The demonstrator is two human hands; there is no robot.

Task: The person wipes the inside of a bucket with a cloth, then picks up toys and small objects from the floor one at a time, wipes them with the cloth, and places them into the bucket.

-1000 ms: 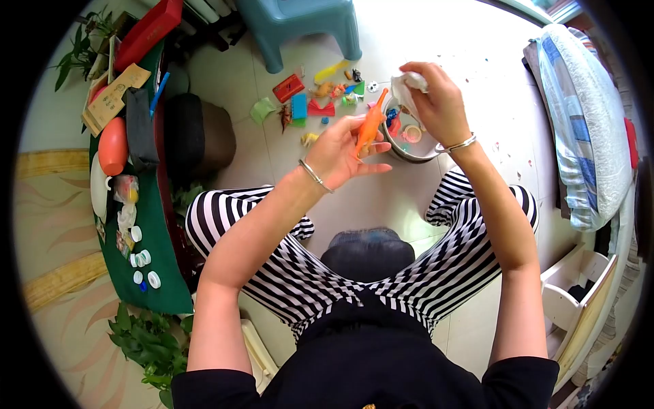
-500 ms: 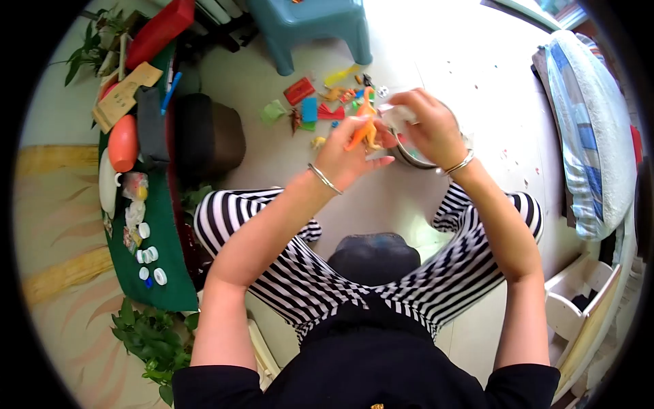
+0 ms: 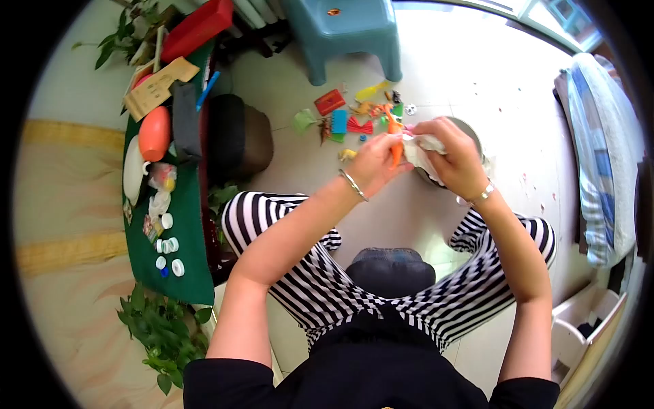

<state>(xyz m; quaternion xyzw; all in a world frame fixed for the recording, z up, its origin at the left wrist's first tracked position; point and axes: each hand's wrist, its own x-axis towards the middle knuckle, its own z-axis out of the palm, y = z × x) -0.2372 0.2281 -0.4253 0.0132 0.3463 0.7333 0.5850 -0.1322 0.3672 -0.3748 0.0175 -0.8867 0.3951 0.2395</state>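
Note:
My left hand (image 3: 377, 165) is closed on an orange toy figure (image 3: 394, 123), which looks like a long-necked dinosaur; its lower part is partly hidden by my fingers. A crumpled white tissue or cloth (image 3: 430, 142) is pinched in my right hand (image 3: 458, 155), close against the toy. Behind and below the right hand stands a round container (image 3: 475, 134), mostly covered by that hand. On the floor beyond my left hand lie a red box-like piece (image 3: 330, 102), a blue block (image 3: 338, 121), a red bow-shaped piece (image 3: 360, 125), a yellow toy (image 3: 347, 155) and several other small toys.
A blue-green plastic stool (image 3: 351, 34) stands ahead. To the left, a green-covered table (image 3: 187, 283) bears an orange vase-like object (image 3: 154, 133) and white caps (image 3: 178, 267), with a dark stool (image 3: 245, 136) beside it. Bedding (image 3: 591, 170) is at the right.
My right hand has come down toward the left, bringing the white tissue or cloth against the orange toy. The whole view has shifted, so the surroundings appear farther right.

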